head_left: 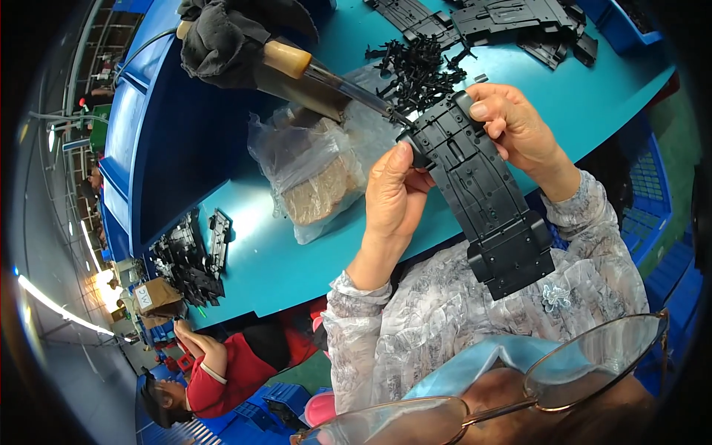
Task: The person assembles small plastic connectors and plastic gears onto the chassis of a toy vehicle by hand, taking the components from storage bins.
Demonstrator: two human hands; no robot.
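Note:
Both my hands hold a long black plastic chassis plate (486,196) tilted over the table's near edge. My left hand (394,194) grips its far left corner, thumb on top. My right hand (515,130) pinches the far right corner, with the other fingers curled. Just beyond the plate's far end is the tip of a tool with a metal shaft (352,90) and a wooden handle (287,59); I cannot tell whether it touches the plate. Dark grey cloth (222,41) is bunched by the handle. A heap of small black plastic parts (423,70) lies beyond the plate.
A clear plastic bag (308,174) with a brown block in it lies left of my left hand on the teal table (256,278). More black chassis plates (512,18) are stacked at the far right, others (194,256) at left. A blue partition (182,141) stands left; a co-worker (230,371) sits beyond.

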